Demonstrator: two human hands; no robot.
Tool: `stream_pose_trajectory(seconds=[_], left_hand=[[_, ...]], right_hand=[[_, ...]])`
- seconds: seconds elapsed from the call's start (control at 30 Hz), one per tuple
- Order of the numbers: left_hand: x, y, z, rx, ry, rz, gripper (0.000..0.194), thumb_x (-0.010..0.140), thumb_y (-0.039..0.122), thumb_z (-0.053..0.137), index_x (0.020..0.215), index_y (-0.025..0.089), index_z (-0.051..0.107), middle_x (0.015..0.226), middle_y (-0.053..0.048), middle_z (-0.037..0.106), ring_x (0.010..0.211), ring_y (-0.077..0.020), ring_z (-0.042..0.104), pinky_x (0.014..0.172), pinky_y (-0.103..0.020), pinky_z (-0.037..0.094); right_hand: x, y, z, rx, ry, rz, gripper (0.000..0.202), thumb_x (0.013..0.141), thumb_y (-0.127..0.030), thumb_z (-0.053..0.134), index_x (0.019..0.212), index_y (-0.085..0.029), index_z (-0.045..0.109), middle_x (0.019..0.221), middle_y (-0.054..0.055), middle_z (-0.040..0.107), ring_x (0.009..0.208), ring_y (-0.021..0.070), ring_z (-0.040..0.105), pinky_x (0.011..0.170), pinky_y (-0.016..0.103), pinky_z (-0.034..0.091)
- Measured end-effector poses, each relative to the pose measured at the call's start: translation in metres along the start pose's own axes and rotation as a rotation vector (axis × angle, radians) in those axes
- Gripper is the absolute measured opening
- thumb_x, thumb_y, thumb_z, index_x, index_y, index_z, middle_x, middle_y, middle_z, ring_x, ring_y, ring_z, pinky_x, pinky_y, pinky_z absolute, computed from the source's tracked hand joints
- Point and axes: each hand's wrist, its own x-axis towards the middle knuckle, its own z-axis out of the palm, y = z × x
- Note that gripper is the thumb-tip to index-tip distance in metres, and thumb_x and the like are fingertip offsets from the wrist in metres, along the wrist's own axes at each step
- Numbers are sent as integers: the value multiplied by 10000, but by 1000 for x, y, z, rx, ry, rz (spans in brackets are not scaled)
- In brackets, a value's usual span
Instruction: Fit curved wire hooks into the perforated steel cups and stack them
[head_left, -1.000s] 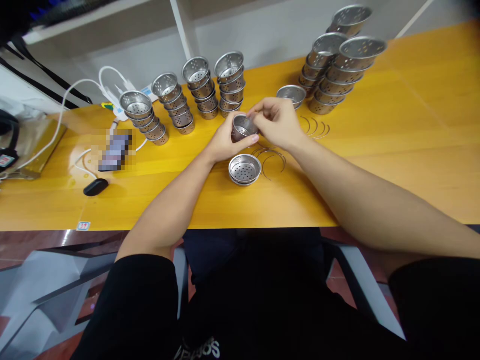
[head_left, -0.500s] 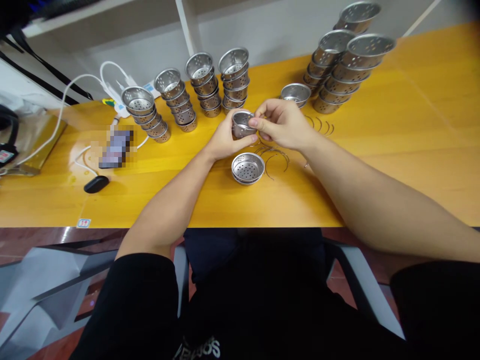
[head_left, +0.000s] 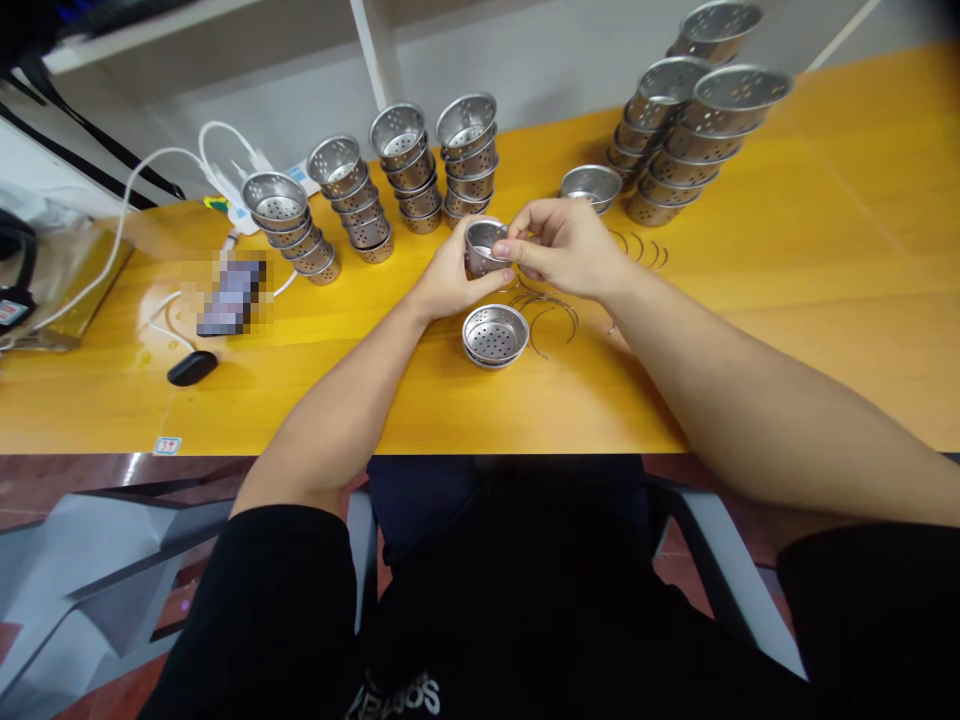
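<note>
My left hand (head_left: 444,272) is wrapped round a small metal strainer cup (head_left: 482,240), which is tilted with its mouth toward me. At the cup's right rim, thumb and forefinger of my right hand (head_left: 559,245) are pinched together; whatever is between them is too small or hidden to make out. Just below the hands, a shallow perforated strainer basket (head_left: 496,335) sits on the table, seemingly nested in another. Thin curved wires (head_left: 555,315) lie beside it, partly under my right hand. Another metal cup (head_left: 591,186) stands behind my right hand.
Stacks of perforated cups (head_left: 469,160) line the back left of the yellow table (head_left: 420,400). Taller stacks (head_left: 697,140) stand at the back right, with more curved wires (head_left: 641,248) before them. A phone (head_left: 234,297), a white cable (head_left: 169,335) and a black mouse-like object (head_left: 193,368) lie left.
Almost nothing differs. My right thumb has shifted very slightly to the left along the cup's rim; the left hand keeps its hold.
</note>
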Motion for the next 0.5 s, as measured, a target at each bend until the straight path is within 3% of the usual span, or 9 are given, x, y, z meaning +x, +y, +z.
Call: stream_pose_trajectory(seconds=[0.13,0.23,0.37,0.5], left_hand=[[-1,1,0,-8,13,-2,939,1030,794,945,1684,246,555,1645,-172,749,1571,-402,782,1471,-666,590],[-2,-1,-3,6,30,-17,970,1051,822,923,1723,251,518,1689,-187,729,1626,-416,761,1493,-677,567],[-3,-8,-7,31,69,-22,993,1051,877,900,1733,269,510,1708,-190,719,1674,-429,736,1517,-696,542],[-4,-11,-7,34,95,3,1028,1045,930,865,1741,272,491,1715,-189,703,1681,-431,728,1524,-699,529]], right_hand=[[0,2,0,-39,-17,-46,970,673,-1172,1080,986,-330,715,874,58,722,770,289,678,639,459,607],[-2,6,1,-152,100,-110,892,808,-1106,1061,1165,-342,770,1117,104,825,972,352,794,804,509,717],[-6,8,-2,-370,156,-226,522,1113,-841,934,1220,-339,840,1330,157,862,1218,439,845,1069,630,760],[-9,7,-4,-439,125,-287,214,1131,-568,942,1195,-366,913,1434,170,864,1462,518,789,1268,746,702]])
